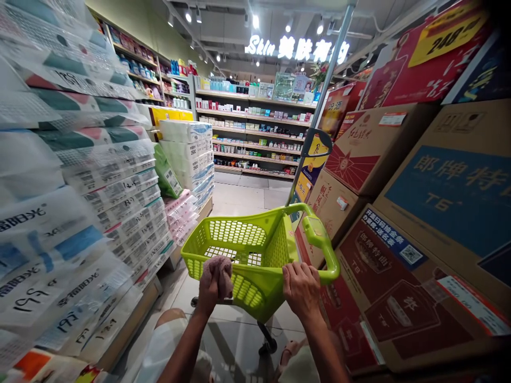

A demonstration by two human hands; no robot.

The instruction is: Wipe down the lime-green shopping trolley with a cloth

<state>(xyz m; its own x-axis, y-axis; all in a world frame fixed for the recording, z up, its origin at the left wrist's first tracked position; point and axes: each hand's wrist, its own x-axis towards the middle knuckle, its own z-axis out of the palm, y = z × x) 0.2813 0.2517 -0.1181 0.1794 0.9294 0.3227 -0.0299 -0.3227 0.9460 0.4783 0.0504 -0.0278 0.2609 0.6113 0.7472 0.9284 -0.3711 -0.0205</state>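
A lime-green plastic shopping cart [275, 215] stands in front of me in the aisle, turned sideways with its handle to the right. My left hand [211, 290] is closed around a crumpled mauve cloth [217, 270], which lies against the near side of the basket. On the near rim, close to the handle, my right hand [302, 284] grips the cart with its fingers curled over the edge. A pole with a dark bracket [316, 142] rises from the handle end. Through the holes in the basket, pale floor shows.
Wrapped paper packs [115, 175] with handwritten prices are piled along the left. Stacked cartons [359, 149] line the right, close to the cart handle. Tiled floor [243, 191] leads to shelves of small products [255, 127] at the back. A dark caster [267, 347] shows below the cart.
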